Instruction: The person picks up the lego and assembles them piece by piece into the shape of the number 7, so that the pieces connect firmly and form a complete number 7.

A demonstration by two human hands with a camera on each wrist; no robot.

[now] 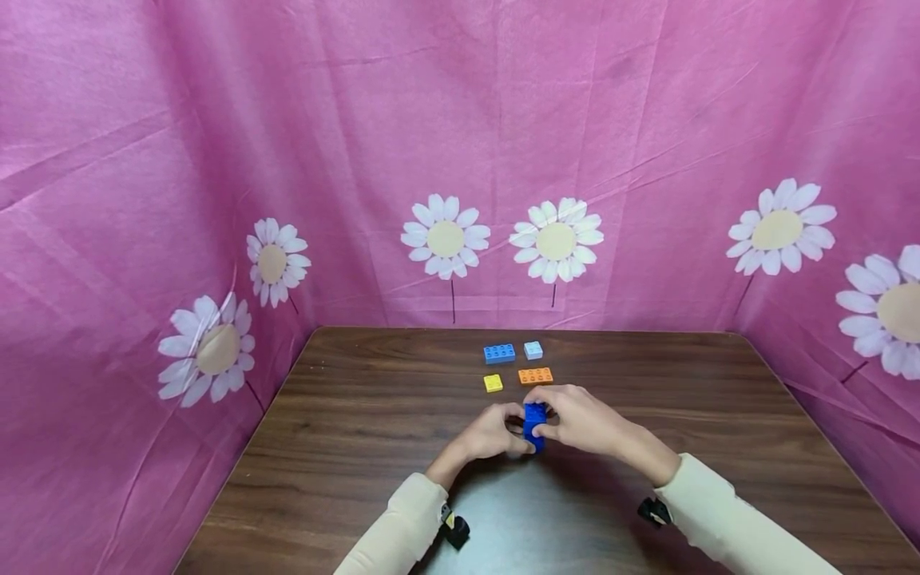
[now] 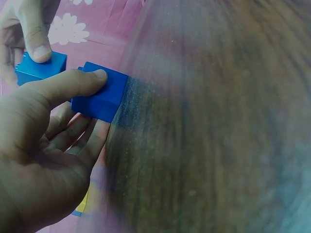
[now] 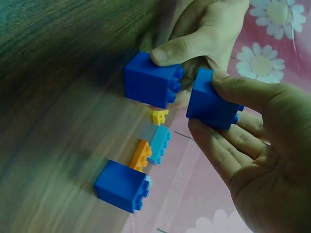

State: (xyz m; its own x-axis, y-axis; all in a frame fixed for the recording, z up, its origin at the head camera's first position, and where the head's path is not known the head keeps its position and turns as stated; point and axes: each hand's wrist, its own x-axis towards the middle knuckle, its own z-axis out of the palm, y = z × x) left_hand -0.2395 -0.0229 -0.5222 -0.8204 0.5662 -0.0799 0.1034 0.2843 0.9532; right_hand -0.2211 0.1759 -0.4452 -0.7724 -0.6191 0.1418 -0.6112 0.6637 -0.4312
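Note:
My left hand (image 1: pixel 492 431) pinches a dark blue toy brick (image 2: pixel 104 97) between thumb and fingers, low over the table. Just above it, my right hand (image 1: pixel 582 417) grips a second dark blue brick (image 3: pixel 209 102) by its sides. A narrow gap shows between the two bricks in the right wrist view, and the studs of the left hand's brick face the underside of the other. A third dark blue brick (image 3: pixel 119 184) stands on the table beside them in that view; in the head view I cannot make it out, probably behind the right hand.
Beyond the hands lie a medium blue brick (image 1: pixel 499 354), a small light blue brick (image 1: pixel 533 350), a small yellow brick (image 1: pixel 493 383) and an orange brick (image 1: pixel 535 375) on the brown wooden table (image 1: pixel 374 399). A pink cloth (image 1: pixel 496 120) with daisies hangs around the table's back and sides.

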